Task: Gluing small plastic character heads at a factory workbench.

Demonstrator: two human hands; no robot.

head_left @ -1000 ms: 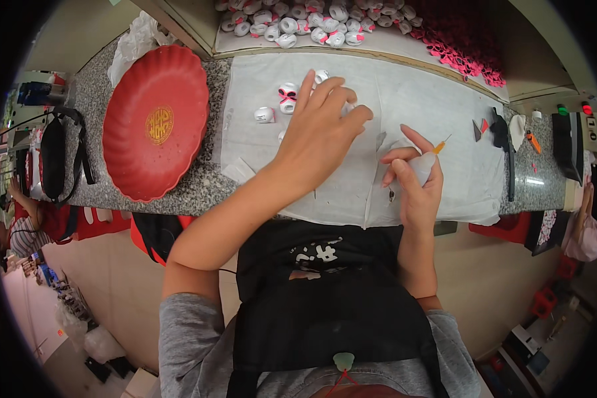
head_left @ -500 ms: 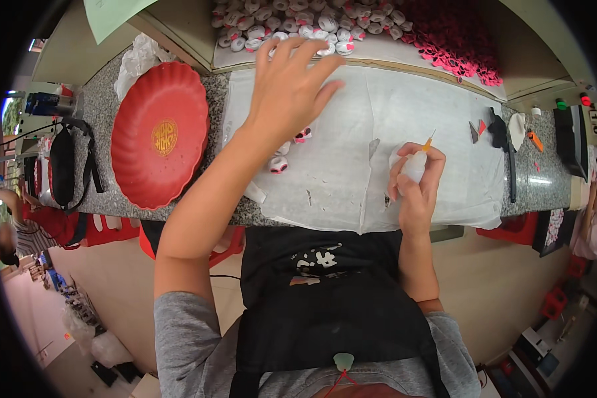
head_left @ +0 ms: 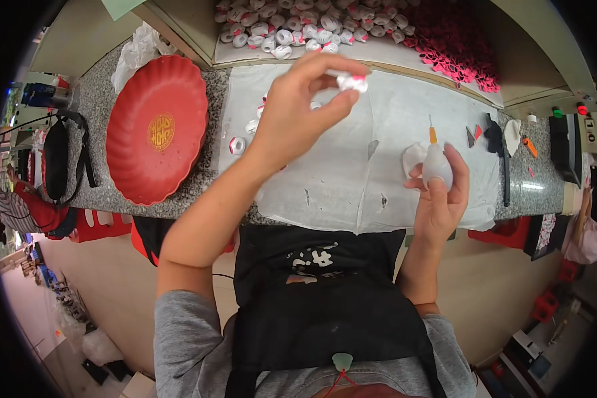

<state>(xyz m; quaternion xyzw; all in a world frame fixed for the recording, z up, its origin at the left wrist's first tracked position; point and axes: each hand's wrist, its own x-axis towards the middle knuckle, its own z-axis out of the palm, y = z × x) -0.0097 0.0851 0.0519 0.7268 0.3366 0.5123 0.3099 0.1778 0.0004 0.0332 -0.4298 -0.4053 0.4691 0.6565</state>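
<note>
Left hand [head_left: 297, 109], up at top centre, has a small white-and-pink piece [head_left: 353, 83] pinched between thumb and fingers. Right of centre, the right hand [head_left: 444, 202] grips a squeeze bottle [head_left: 438, 166] pointing up the frame, the piece lying up-left of its orange-based needle [head_left: 433, 135], well apart.

I see open room on the white paper [head_left: 325, 179] in the middle of the frame, between the left hand [head_left: 295, 109] and the bottle [head_left: 438, 166] in the right hand [head_left: 439, 209]. The bottle's needle [head_left: 432, 127] pokes up, right of the middle. A big red tray [head_left: 156, 169] blocks the left side. Up top, a ledge [head_left: 418, 80] runs across.
</note>
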